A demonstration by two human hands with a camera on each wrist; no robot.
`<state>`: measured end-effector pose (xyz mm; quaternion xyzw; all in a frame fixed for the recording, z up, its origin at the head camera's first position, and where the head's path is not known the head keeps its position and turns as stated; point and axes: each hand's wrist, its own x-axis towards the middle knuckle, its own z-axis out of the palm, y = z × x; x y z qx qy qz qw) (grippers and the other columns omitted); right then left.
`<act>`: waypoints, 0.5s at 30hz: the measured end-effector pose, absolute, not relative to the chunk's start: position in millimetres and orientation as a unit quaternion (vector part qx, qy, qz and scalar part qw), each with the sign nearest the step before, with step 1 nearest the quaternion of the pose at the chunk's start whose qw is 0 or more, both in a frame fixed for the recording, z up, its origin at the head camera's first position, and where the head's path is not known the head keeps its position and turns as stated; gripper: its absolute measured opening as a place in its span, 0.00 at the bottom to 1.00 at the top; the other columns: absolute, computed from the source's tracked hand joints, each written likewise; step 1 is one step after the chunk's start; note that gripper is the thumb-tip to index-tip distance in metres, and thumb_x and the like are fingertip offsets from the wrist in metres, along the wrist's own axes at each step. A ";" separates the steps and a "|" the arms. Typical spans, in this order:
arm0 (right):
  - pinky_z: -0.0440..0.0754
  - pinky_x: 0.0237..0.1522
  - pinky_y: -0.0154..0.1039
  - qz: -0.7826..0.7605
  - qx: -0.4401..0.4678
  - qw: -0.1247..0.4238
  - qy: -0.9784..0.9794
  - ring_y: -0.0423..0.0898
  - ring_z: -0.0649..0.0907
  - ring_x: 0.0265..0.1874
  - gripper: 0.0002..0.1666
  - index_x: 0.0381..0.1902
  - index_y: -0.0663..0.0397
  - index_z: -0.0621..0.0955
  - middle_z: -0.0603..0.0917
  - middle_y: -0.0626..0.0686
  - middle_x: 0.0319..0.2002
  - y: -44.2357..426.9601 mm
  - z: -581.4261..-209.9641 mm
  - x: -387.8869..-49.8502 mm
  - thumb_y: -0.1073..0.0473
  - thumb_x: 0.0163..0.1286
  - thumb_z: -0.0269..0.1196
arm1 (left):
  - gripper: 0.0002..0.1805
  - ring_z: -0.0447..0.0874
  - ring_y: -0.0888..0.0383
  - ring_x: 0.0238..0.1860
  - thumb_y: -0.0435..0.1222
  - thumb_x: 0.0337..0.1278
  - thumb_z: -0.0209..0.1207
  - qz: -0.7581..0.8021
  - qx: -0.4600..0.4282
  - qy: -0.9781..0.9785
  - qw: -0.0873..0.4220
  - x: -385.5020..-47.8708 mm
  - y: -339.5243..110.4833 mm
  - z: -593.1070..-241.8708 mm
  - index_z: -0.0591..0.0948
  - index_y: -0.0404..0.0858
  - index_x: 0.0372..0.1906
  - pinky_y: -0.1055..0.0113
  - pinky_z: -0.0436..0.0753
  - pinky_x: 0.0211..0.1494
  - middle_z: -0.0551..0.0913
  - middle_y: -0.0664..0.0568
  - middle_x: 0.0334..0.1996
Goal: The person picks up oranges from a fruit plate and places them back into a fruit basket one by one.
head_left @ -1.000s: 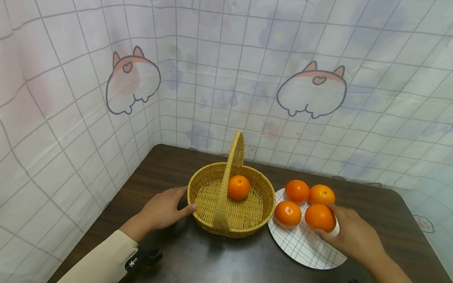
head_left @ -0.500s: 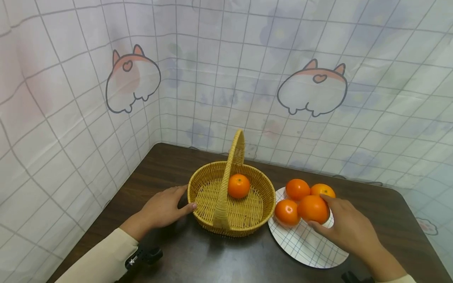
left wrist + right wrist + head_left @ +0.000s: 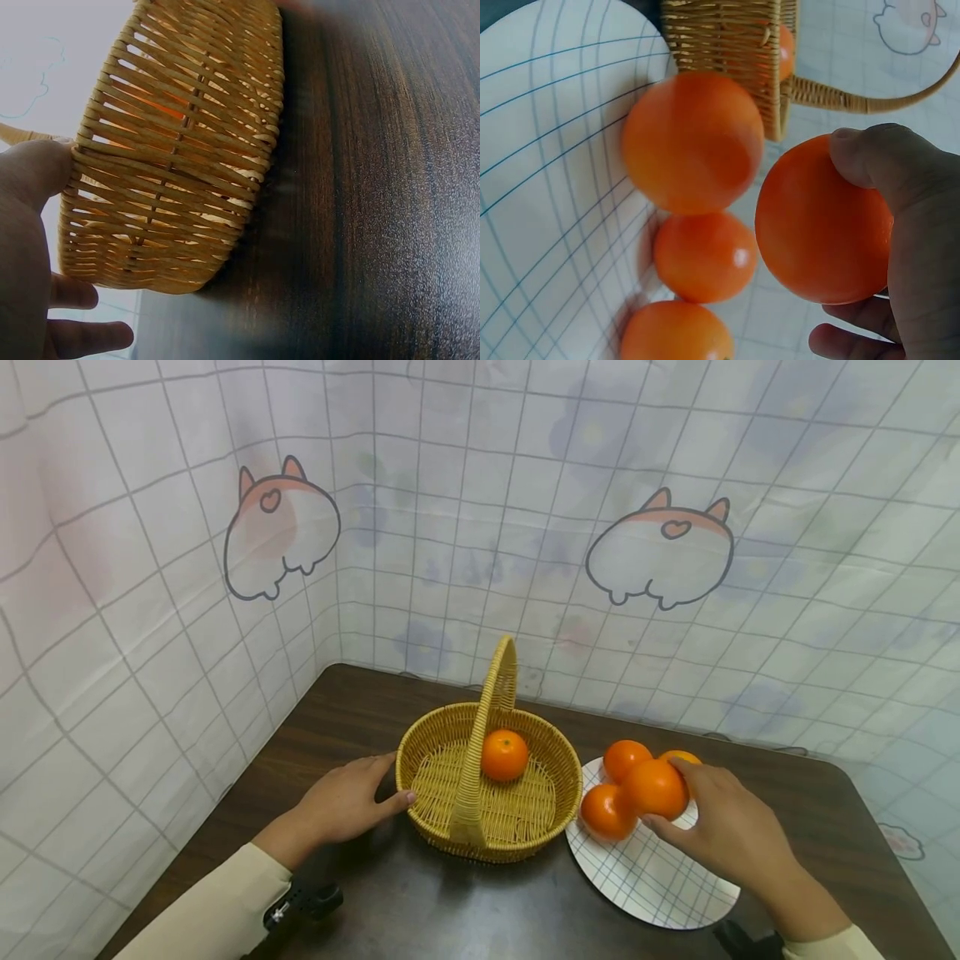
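Note:
A yellow wicker basket (image 3: 450, 718) with a tall handle stands mid-table, and one orange (image 3: 505, 755) lies in it. My left hand (image 3: 341, 802) rests against the basket's left side, thumb at the rim; the fingers seen in the left wrist view are straight. My right hand (image 3: 738, 827) holds an orange (image 3: 655, 789) between thumb and fingers, raised above a round white plate (image 3: 667, 885) with a grid pattern. In the right wrist view this held orange (image 3: 821, 225) is apart from the others. Still on the plate are a front orange (image 3: 606, 812), a back orange (image 3: 626, 760) and a partly hidden orange (image 3: 681, 757).
The plate sits just right of the basket on a dark wood table (image 3: 495, 918). Behind and to the left hangs a white grid-patterned curtain (image 3: 450, 568) with cartoon animals. The basket's handle (image 3: 495, 693) arches over its middle.
My right hand has lifted the orange off the plate and moved it left, toward the basket. My left hand and the basket stay in place.

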<state>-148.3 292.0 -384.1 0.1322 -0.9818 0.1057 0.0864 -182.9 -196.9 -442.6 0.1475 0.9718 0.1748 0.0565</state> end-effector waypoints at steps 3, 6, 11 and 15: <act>0.86 0.34 0.59 0.112 0.139 0.089 -0.980 0.58 0.81 0.45 0.55 0.68 0.59 0.75 0.81 0.65 0.55 287.8 -382.5 -150.6 0.26 0.55 0.73 | 0.47 0.69 0.36 0.71 0.67 0.69 0.51 0.176 0.148 0.972 0.055 -182.8 -196.9 -442.1 0.66 0.35 0.77 0.35 0.68 0.68 0.72 0.38 0.71; 0.86 0.34 0.59 0.116 0.148 0.091 -0.978 0.59 0.81 0.46 0.53 0.69 0.59 0.74 0.80 0.65 0.56 283.4 -382.9 -152.8 0.32 0.55 0.76 | 0.47 0.69 0.36 0.70 0.67 0.69 0.51 0.177 0.149 0.971 0.057 -182.4 -196.6 -441.5 0.66 0.35 0.77 0.34 0.68 0.67 0.72 0.38 0.71; 0.86 0.36 0.59 0.121 0.165 0.106 -0.973 0.61 0.81 0.49 0.51 0.69 0.60 0.75 0.80 0.65 0.58 274.3 -384.2 -155.0 0.37 0.56 0.77 | 0.47 0.69 0.36 0.70 0.67 0.69 0.51 0.176 0.150 0.971 0.058 -182.3 -196.9 -442.0 0.67 0.35 0.77 0.35 0.68 0.68 0.72 0.38 0.71; 0.86 0.35 0.56 0.122 0.176 0.117 -0.970 0.59 0.82 0.48 0.51 0.69 0.60 0.75 0.81 0.63 0.56 266.2 -384.1 -157.5 0.37 0.55 0.78 | 0.47 0.68 0.36 0.71 0.67 0.69 0.51 0.176 0.150 0.971 0.056 -182.9 -197.3 -442.4 0.66 0.35 0.77 0.35 0.68 0.68 0.71 0.38 0.71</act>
